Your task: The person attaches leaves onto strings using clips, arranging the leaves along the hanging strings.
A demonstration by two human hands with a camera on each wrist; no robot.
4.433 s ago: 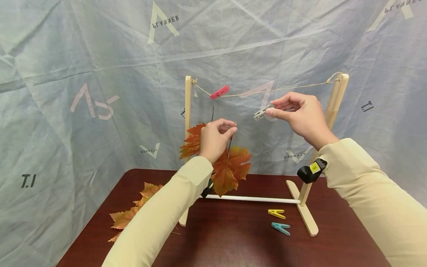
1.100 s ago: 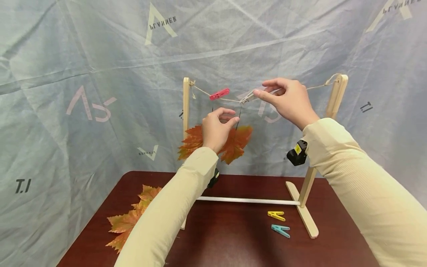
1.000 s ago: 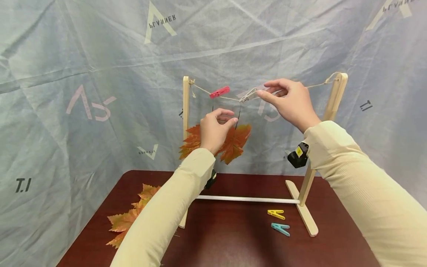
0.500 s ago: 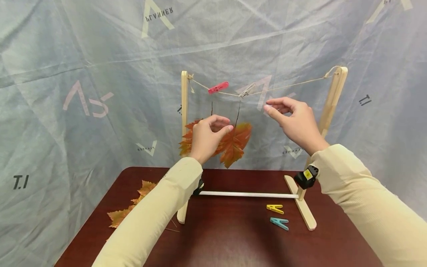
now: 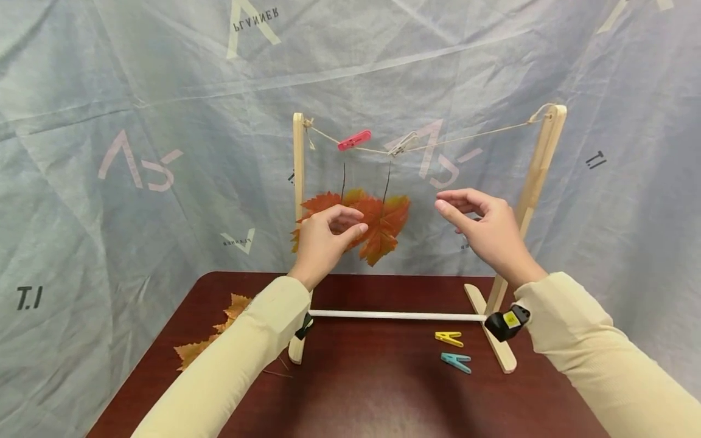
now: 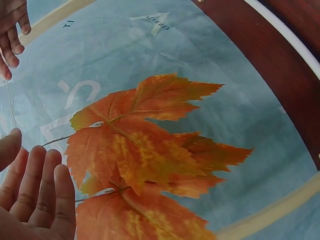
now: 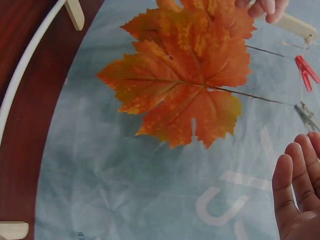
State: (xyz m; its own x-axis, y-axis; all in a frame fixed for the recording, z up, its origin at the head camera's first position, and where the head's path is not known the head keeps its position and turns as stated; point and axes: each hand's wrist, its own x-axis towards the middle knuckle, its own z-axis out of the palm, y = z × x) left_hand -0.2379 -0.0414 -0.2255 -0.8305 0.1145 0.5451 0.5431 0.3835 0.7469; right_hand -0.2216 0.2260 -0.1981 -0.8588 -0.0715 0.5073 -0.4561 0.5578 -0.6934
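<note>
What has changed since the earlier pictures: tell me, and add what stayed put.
The grey clothespin moved up and left onto the string, and the right hand let go of it and dropped lower. The left hand released the front leaf, now hanging by its stem from that clothespin, and moved down and left. Unchanged: pink clothespin on the string, yellow and blue clothespins on the table.

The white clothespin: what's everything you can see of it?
The white clothespin looks plastic, with two slim, open-framed arms. It tilts on the string, handle ends up and rightward in the head view, right of the pink clothespin. Its lower tip meets the string and the stem of an orange maple leaf. The left hand and right hand aren't touching it.
</note>
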